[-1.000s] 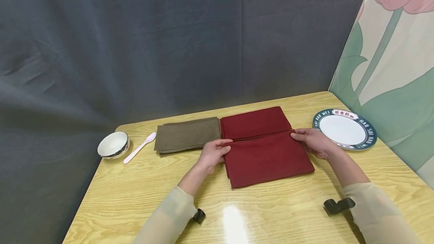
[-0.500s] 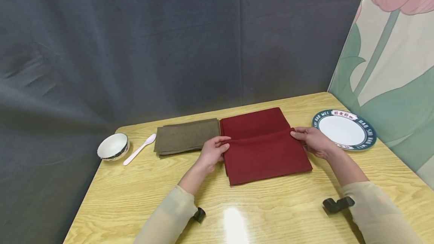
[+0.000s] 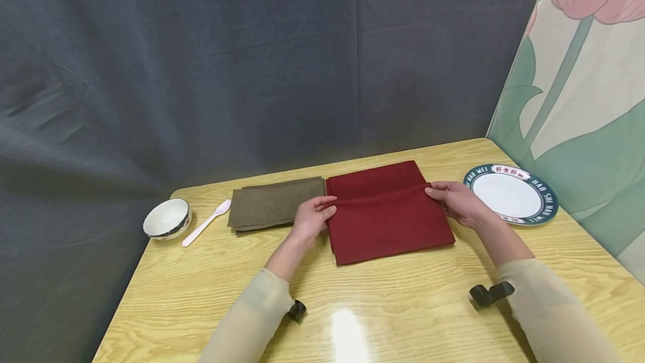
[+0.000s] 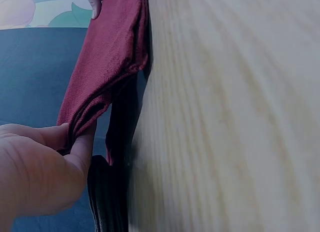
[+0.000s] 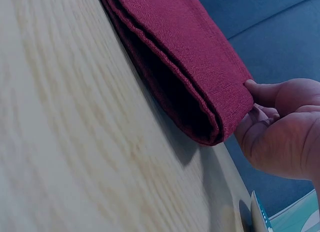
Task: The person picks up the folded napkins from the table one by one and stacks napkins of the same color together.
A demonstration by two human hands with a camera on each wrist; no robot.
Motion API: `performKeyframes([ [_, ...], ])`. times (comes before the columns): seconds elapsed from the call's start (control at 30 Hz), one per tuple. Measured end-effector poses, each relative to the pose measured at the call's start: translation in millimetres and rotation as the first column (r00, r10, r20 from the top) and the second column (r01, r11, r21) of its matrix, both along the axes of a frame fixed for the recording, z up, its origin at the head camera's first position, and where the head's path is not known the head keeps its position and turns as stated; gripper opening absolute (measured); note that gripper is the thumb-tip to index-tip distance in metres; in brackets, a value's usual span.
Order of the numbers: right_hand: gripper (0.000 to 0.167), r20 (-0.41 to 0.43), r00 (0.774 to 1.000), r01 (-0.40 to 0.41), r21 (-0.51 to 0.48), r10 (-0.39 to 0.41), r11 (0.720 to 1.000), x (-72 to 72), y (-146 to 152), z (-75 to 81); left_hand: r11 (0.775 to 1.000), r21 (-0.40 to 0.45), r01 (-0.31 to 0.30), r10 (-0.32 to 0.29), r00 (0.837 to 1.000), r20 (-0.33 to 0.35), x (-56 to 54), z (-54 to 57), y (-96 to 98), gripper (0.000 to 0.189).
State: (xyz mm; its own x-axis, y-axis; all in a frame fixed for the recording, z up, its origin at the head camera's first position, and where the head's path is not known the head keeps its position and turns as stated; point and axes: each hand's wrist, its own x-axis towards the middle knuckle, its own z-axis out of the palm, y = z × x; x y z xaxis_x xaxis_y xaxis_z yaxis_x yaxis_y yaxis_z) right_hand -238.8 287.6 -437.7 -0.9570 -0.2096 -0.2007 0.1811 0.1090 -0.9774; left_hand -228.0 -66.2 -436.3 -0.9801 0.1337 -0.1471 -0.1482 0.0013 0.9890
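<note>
A folded dark red cloth (image 3: 388, 226) is held by its far edge between both hands. My left hand (image 3: 311, 220) pinches its far left corner between thumb and fingers; in the left wrist view the layers bunch between the fingertips (image 4: 82, 144). The right hand (image 3: 456, 200) pinches the far right corner, and the right wrist view shows the cloth's looped fold (image 5: 200, 81) raised off the table at that end. Behind it lies a second folded red cloth (image 3: 375, 179), its near part covered by the held one.
Left of the red cloths lies a stack of brown-grey folded cloths (image 3: 277, 201). Further left are a pale pink spoon (image 3: 206, 223) and a white patterned bowl (image 3: 167, 219). A green-rimmed plate (image 3: 549, 203) sits on the right of the wooden table (image 3: 403, 307), with a dark curtain (image 3: 302, 71) behind.
Both hands have moved slightly away from me, lifting the held red cloth's far edge a little. It now covers more of the red cloth behind. The other objects stay put.
</note>
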Motion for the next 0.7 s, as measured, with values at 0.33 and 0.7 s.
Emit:
performKeyframes([
  [0.33, 0.053, -0.017, 1.0, 0.013, 0.017, -0.013, 1.0, -9.5, -5.9, 6.6, 1.0, 0.023, -0.021, 0.021, 1.0, 0.009, -10.1, 6.5, -2.3, 0.032],
  [0.7, 0.046, -0.04, 0.998, 0.05, 0.06, -0.048, 0.997, -22.9, -5.5, 9.1, 0.999, -0.017, -0.041, 0.042, 0.998, 0.038, -26.6, 11.9, 1.5, 0.033],
])
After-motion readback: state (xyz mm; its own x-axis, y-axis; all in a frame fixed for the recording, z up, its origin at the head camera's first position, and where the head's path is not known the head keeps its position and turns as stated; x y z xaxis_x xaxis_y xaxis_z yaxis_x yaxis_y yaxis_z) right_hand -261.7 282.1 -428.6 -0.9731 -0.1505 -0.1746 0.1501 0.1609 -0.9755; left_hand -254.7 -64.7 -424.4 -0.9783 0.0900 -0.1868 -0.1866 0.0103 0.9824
